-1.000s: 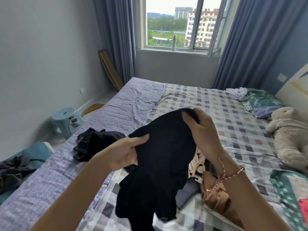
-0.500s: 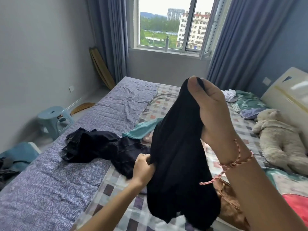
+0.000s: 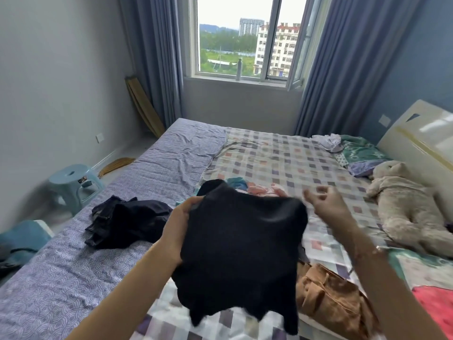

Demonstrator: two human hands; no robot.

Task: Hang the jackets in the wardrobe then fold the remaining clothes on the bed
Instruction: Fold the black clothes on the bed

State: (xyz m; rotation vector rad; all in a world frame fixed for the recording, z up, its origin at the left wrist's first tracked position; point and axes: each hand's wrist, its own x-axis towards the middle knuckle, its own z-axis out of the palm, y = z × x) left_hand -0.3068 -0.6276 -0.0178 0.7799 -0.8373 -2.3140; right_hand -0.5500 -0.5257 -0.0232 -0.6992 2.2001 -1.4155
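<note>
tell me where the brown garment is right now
In the head view the brown garment lies crumpled on the checked sheet at lower right, just right of the black top that the left hand holds.

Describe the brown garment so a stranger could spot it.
Start at the checked bed. Near its front edge, right of the black top the left hand holds, lies a crumpled garment. It is the only brown cloth.

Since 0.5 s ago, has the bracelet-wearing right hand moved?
Yes: right hand dropped from above green pillow to level with beige plush bear, off the black garment.
</note>
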